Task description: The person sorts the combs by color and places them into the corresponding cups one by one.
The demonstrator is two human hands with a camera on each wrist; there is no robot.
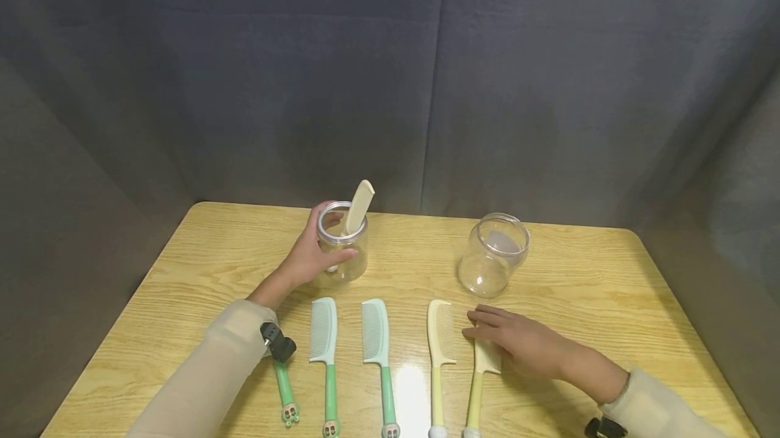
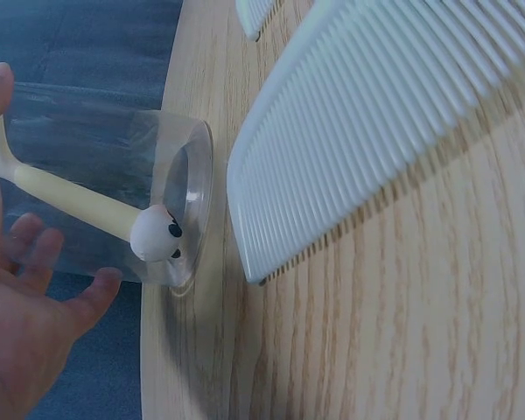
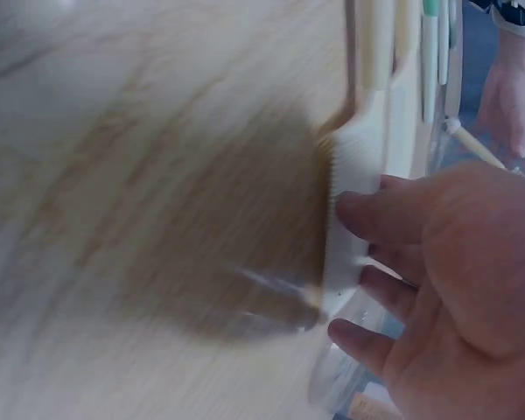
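No text, label, brand or number can be read on anything in these views

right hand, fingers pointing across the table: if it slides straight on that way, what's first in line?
Probably the pale yellow plastic comb lying beside it. The right hand already rests on another yellow comb, fingertips pointing leftward at its neighbour's toothed head. Depth looks flat on the wooden table.

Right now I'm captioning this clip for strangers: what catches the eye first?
The row of combs lying along the near edge of the wooden table. Behind them, the left hand holds a clear jar with a cream comb standing inside, while the right hand rests on the rightmost comb.
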